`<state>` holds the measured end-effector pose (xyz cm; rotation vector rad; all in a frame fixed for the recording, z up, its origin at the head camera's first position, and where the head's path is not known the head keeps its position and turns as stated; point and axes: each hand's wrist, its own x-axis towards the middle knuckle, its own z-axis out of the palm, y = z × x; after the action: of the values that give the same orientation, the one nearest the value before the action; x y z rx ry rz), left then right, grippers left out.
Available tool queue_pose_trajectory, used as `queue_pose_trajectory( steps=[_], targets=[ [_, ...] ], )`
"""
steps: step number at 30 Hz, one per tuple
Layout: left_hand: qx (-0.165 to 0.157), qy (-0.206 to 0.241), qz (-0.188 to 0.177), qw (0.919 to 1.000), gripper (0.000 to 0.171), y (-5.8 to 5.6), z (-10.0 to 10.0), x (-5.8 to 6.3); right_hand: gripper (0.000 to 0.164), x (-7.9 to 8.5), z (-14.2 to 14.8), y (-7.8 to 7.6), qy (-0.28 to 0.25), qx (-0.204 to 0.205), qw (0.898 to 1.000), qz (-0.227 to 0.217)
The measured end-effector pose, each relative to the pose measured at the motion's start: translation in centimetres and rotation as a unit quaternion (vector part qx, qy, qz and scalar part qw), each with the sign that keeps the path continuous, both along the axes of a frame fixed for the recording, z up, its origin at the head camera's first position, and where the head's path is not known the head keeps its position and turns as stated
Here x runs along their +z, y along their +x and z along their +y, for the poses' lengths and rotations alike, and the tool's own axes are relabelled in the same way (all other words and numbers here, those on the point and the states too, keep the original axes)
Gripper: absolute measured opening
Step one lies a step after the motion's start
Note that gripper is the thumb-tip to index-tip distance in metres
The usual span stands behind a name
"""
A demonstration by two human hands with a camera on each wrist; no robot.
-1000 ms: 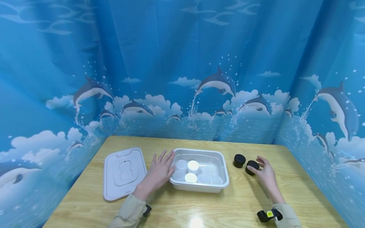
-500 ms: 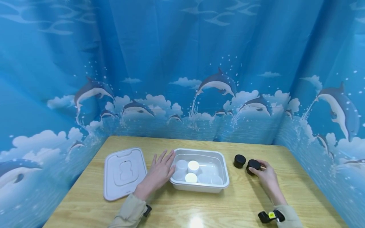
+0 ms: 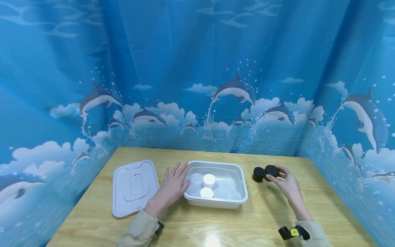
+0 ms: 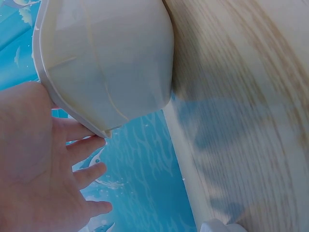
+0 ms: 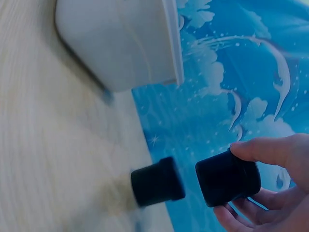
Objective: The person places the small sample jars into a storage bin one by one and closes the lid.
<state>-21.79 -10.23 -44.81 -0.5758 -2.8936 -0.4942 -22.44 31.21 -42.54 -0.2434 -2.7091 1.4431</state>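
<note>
My left hand rests with straight fingers on the left rim of a white plastic box. In the left wrist view, the fingers lie along the edge of that rim. Inside the box stand two white-lidded jars, one lid behind the other, beside several pale translucent round shapes. To the right, my right hand pinches a small black lidded jar between thumb and fingers, raised off the table. A second black jar stands on the table just left of it.
A white rectangular lid with a moulded handle lies flat on the wooden table, left of the box. A blue curtain with dolphins hangs behind the table and along both sides.
My right hand has gripped the nearer black jar and lifted it up and slightly left, towards the other black jar. The left hand and the box have stayed still.
</note>
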Motion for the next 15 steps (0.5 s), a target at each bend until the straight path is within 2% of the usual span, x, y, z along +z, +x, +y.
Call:
queue_pose_trajectory(
  steps=[15],
  targets=[
    [0.0, -0.004, 0.004, 1.0, 0.057, 0.0, 0.0, -0.1, 0.074, 2.0, -3.5, -0.2, -0.019, 0.026, 0.999, 0.034]
  ],
)
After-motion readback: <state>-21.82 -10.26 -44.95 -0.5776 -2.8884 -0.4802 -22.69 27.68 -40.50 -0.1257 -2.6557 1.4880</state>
